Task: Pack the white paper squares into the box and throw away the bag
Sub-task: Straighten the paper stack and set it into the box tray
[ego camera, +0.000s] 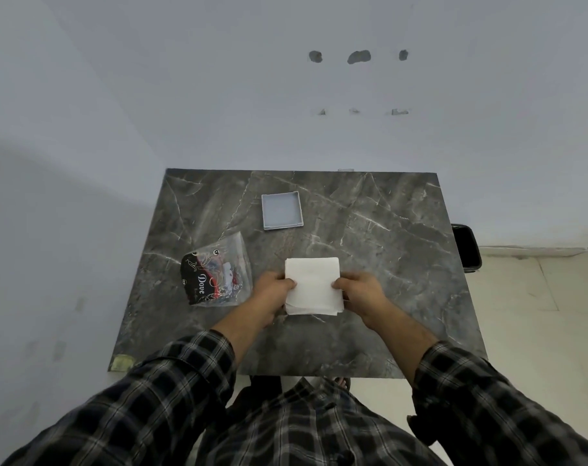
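Plaid sleeves (171, 391) reach forward from the bottom edge over a dark marble table (386, 264). Both hands meet at a stack of white squares (312, 284) near the table's middle: the left hand (272, 294) pinches its left edge, the right hand (360, 290) its right edge, thumbs on top, fingers curled close around the sides. Left of the stack, just beside the left hand, lies the clear bag (218, 277) with black and red print, flat on the table. Farther back, apart from the stack, sits the open box (282, 210), with nothing inside. A black bin (467, 247) stands beyond the table's right edge.
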